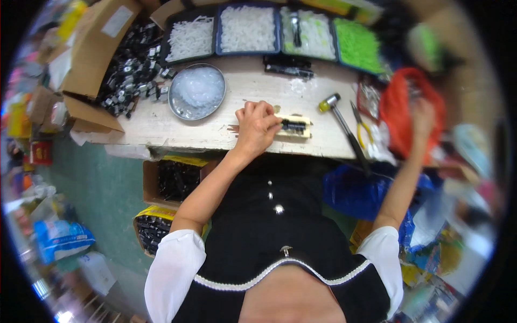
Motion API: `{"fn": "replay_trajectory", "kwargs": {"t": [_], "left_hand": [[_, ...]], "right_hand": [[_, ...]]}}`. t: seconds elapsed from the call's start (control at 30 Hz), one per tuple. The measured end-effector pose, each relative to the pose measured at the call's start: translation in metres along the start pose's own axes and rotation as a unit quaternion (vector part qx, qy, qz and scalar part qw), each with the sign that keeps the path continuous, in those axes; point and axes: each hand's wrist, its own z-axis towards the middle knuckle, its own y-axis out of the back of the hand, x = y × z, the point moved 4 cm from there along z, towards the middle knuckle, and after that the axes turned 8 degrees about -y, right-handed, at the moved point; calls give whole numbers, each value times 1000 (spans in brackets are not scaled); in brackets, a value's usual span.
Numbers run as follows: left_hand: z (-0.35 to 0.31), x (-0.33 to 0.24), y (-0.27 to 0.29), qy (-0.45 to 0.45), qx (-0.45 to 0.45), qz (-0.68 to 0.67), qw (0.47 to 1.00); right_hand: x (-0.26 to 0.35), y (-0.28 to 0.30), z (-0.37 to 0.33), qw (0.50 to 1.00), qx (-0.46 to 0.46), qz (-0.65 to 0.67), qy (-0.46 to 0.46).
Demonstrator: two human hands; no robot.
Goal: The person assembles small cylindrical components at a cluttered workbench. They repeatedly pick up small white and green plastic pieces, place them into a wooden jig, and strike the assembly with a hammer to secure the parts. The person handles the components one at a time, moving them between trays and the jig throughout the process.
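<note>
My left hand (257,125) is closed in a pinch at the table's front, its fingertips at the left end of a small black cylindrical part (294,126). That part lies in a cream-coloured block (299,134) resting on the tabletop. My fingers hide the left end of both. Over on the right, my right hand (423,117) reaches into the mouth of a red plastic bag (396,110). Motion blurs its fingers, and the bag's contents cannot be made out.
A hammer (347,126) and yellow-handled pliers (365,132) lie between block and bag. Left of my left hand stands a round metal bowl (171,99) of translucent pieces. Trays of white and green parts (357,44) line the back; black parts (129,72) spill from a carton (97,48).
</note>
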Motion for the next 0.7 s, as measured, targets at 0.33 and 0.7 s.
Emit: {"fn": "replay_trajectory", "kwargs": {"t": [0.33, 0.7], "left_hand": [[-3, -1, 8, -33, 36, 17, 999], [108, 161, 100, 181, -143, 111, 967]], "right_hand": [[-53, -78, 14, 981, 161, 26, -107], [-28, -48, 15, 982, 138, -6, -127]]}}
